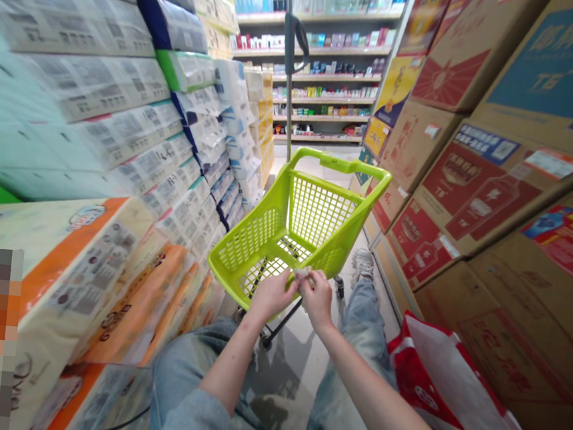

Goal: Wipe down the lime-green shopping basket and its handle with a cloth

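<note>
Left hand (272, 295) and right hand (315, 296) meet, both pinching a small pale scrap (304, 274). Green cart (341, 168) just beyond; tissue packs (123, 127) left, cartons (470, 184) right.

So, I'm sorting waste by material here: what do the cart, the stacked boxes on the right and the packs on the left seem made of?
Cart: moulded plastic, glossy lime green, with a one-piece mesh grid. Boxes: brown cardboard, matte with printed panels and stuck-on labels. Packs: probably thin plastic film wrap, as it shines and creases; the contents are hidden.
</note>
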The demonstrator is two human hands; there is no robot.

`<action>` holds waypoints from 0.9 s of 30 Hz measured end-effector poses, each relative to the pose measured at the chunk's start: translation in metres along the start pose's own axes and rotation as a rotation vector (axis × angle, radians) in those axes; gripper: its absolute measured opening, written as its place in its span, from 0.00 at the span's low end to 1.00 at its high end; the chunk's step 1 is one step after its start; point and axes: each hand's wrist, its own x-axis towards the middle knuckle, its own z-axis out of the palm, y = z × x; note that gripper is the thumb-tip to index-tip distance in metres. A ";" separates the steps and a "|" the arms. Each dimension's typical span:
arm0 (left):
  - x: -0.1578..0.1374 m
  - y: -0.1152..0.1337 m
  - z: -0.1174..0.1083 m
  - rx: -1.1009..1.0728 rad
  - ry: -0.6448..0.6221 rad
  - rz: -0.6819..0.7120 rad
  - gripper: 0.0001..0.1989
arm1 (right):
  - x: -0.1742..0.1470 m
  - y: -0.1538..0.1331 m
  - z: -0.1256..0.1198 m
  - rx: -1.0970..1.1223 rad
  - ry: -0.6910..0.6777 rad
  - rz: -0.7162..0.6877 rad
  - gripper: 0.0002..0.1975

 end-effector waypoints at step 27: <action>0.006 -0.002 0.006 0.046 0.028 0.001 0.15 | 0.017 0.006 -0.001 -0.121 0.081 -0.055 0.07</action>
